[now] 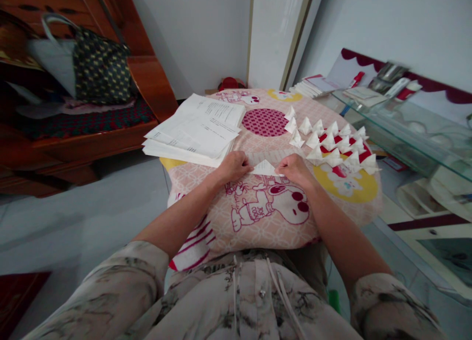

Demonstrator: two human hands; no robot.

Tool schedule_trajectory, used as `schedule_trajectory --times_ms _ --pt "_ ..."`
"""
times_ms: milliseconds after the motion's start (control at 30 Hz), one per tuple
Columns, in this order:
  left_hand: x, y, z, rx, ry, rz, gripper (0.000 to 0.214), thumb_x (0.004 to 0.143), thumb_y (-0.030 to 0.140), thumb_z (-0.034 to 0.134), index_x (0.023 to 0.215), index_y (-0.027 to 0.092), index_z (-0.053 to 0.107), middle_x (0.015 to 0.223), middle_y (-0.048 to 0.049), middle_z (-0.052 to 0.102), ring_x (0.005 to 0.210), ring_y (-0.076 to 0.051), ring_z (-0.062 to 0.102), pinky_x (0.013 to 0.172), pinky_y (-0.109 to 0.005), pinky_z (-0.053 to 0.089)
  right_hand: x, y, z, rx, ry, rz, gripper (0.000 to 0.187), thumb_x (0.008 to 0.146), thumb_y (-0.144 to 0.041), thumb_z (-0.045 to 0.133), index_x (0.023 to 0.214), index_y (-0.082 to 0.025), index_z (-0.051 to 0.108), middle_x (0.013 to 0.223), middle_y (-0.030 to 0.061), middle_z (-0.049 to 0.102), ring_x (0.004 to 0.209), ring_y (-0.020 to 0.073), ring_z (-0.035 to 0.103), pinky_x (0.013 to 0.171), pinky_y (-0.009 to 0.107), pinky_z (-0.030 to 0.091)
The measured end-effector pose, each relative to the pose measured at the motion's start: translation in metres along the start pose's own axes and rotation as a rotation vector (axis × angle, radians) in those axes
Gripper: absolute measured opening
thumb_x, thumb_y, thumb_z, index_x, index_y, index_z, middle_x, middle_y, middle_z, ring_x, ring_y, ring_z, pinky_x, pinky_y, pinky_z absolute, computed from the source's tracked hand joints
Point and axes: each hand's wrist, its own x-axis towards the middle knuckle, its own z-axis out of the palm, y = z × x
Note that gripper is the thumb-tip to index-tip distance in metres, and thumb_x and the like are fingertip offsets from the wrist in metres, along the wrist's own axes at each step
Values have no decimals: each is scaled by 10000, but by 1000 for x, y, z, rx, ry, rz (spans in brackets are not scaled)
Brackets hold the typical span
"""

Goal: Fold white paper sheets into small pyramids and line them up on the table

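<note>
A small white folded paper triangle (264, 168) lies on a pink cartoon-printed cushion (265, 217) on my lap. My left hand (233, 165) pinches its left edge with closed fingers. My right hand (295, 169) pinches its right corner, fingers closed too. Several finished white folded paper triangles (334, 145) stand in rows on the cushion's far right. A stack of printed white sheets (197, 131) rests on the cushion's far left, just beyond my left hand.
A wooden bench (73, 128) with a dark patterned bag (98, 67) stands at the left. A glass table (405, 118) with booklets and small items is at the right. Grey floor shows lower left.
</note>
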Motion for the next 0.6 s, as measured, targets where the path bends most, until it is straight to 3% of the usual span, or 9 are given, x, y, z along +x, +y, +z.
schedule_trajectory --times_ms 233,333,433,600 --pt "-6 -1 4 109 53 92 123 801 243 674 733 141 674 795 -51 642 718 -152 563 680 -268 443 2 0 2 -28 18 2 116 688 -178 703 596 -107 707 514 11 601 542 129 539 537 237 347" --pt "-11 2 7 77 106 307 152 826 109 600 950 127 685 981 -99 664 910 -195 612 822 -306 495 0 -1 2 -35 48 18 111 683 -193 711 603 -116 705 495 -5 581 531 127 531 526 233 341" --pt "-14 5 10 45 35 552 306 863 26 495 1078 130 686 1078 -127 667 1026 -208 615 907 -331 501 -3 -2 1 -38 64 51 101 681 -205 717 622 -123 711 503 -12 585 524 124 528 525 232 346" --pt "-14 2 16 82 -50 675 367 923 58 467 1178 171 706 1101 -122 678 1004 -190 644 876 -303 512 -7 0 -7 -34 53 114 76 666 -192 730 622 -132 712 533 0 616 542 130 548 542 235 366"
